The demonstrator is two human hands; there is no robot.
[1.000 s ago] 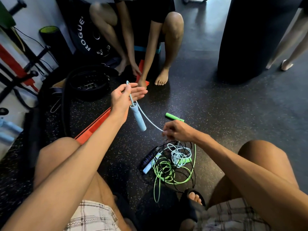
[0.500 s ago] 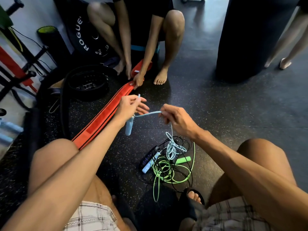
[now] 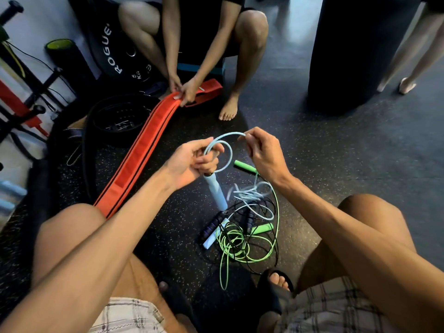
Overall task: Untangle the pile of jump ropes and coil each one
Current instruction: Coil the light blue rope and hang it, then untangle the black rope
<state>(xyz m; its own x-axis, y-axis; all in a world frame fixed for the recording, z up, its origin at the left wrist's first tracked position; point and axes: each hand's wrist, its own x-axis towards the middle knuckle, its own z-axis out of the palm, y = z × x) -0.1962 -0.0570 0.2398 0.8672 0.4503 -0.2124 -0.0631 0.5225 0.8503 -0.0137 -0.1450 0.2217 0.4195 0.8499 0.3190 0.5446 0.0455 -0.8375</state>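
Note:
My left hand (image 3: 192, 162) grips the pale blue jump rope (image 3: 229, 150) near its handle (image 3: 216, 191), which hangs down below my fist. A small loop of that rope curls over my fingers. My right hand (image 3: 262, 152) pinches the same rope a little further along, lifting an arc between both hands. The rest of the blue cord trails down into the tangled pile (image 3: 242, 227) on the floor between my knees, mixed with a green rope (image 3: 240, 251) and a thin black rope (image 3: 276, 239) with dark handles (image 3: 212, 224).
A second person squats opposite, holding a long orange belt (image 3: 141, 152) that stretches across the floor to my left knee. A black punching bag (image 3: 360, 49) stands at the right. A black bumper plate (image 3: 115, 44), a black ring (image 3: 117, 116) and rack parts crowd the left.
Both hands moved closer together and a bit lower. My right hand brought the blue cord over toward my left, forming a loop round my left fingers. The pile's blue strands shifted.

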